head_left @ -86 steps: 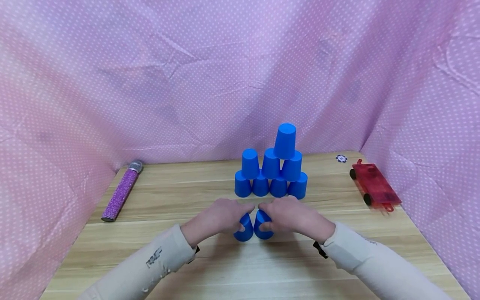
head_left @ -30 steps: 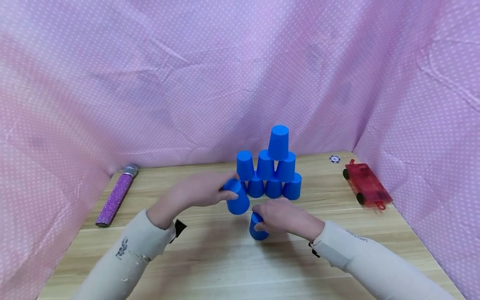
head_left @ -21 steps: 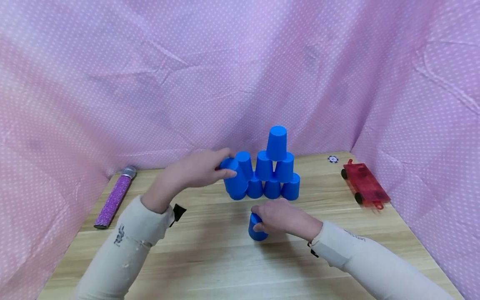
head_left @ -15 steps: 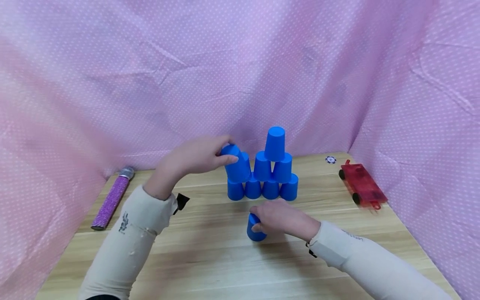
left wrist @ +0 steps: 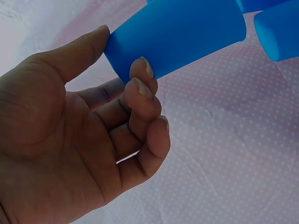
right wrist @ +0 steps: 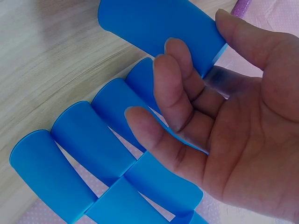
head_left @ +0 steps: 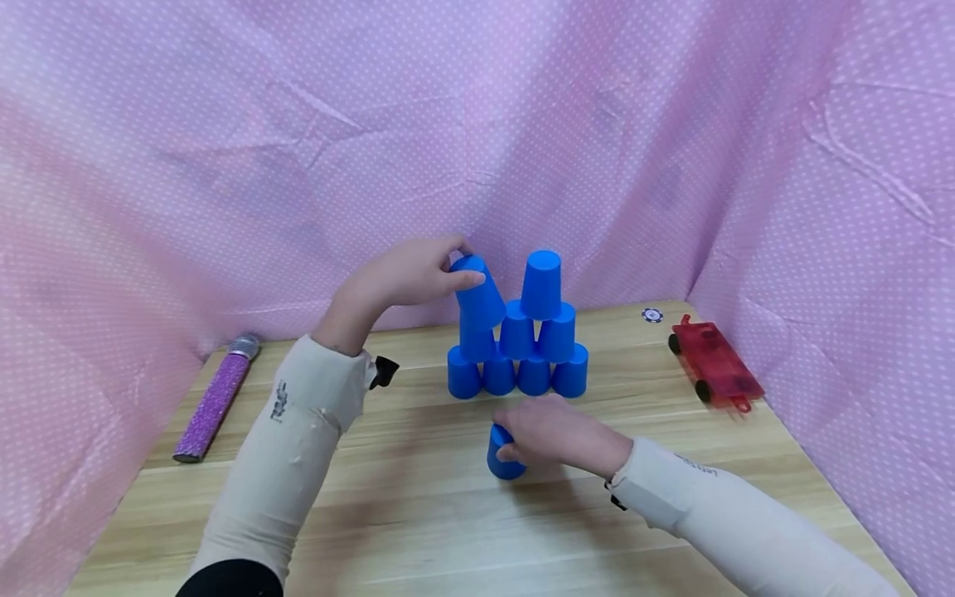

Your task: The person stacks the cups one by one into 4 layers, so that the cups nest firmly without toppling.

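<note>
My left hand (head_left: 414, 272) pinches an upside-down blue cup (head_left: 481, 297) near its narrow end, thumb in front and fingers behind. That cup tilts slightly over the left side of a stack of upside-down blue cups, overlapping the left second-row cup (head_left: 476, 342) in the head view. At the right of the stack, one top cup (head_left: 541, 286) stands on the second row. In front of the bottom row (head_left: 499, 371), my right hand (head_left: 555, 431) grips another upside-down blue cup (head_left: 505, 458) standing on the table. The right wrist view shows this gripped cup (right wrist: 163, 30) with the stack beyond it.
A glittery purple microphone (head_left: 216, 402) lies at the table's left. Toward the right edge are a red toy car (head_left: 715, 362) with black wheels and a poker chip (head_left: 652, 315). Pink dotted cloth (head_left: 403, 149) hangs behind and at both sides of the wooden table (head_left: 418, 514).
My left hand has lifted its cup from beside the right hand's cup, forward and up over the stack's left side. The right hand keeps its grip on its cup. The view has shifted slightly.
</note>
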A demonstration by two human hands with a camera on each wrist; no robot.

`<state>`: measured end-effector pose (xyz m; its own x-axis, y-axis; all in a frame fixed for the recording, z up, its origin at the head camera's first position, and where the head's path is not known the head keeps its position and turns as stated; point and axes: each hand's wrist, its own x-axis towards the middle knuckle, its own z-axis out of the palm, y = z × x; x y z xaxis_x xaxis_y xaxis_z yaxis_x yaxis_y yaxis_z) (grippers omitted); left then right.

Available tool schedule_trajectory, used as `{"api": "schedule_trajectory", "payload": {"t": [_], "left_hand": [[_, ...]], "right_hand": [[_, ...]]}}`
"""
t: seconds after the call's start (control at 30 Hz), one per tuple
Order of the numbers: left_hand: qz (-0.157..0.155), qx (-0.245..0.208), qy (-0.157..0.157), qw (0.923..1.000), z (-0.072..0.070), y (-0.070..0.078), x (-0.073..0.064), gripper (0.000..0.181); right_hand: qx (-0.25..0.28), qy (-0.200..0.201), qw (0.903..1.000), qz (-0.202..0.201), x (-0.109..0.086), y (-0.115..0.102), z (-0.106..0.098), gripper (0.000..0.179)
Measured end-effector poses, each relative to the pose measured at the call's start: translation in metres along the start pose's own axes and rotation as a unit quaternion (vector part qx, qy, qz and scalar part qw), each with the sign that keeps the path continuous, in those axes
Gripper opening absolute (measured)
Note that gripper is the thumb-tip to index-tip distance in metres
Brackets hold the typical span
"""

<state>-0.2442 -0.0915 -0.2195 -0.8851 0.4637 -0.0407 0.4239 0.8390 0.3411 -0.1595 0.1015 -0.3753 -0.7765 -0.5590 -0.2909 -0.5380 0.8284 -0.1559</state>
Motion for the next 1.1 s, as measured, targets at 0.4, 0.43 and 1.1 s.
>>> {"api": "schedule_trajectory", "payload": {"t": [0.4, 0.43, 1.1], "left_hand": [[-0.029, 0.013, -0.005, 0.9995, 0.001, -0.006, 0.024, 0.059], [-0.029, 0.015, -0.005, 0.9995, 0.002, -0.005, 0.026, 0.059], [-0.029, 0.047, 0.005, 0.9984, 0.014, 0.005, 0.047, 0.057]], "right_hand": [[-0.013, 0.001, 0.9999, -0.009, 0.002, 0.001, 0.001, 0.030], [-0.013, 0.001, 0.9999, -0.009, 0.002, 0.001, 0.001, 0.030], [-0.015, -0.003, 0.9999, -0.003, 0.001, 0.000, 0.000, 0.034]]}}
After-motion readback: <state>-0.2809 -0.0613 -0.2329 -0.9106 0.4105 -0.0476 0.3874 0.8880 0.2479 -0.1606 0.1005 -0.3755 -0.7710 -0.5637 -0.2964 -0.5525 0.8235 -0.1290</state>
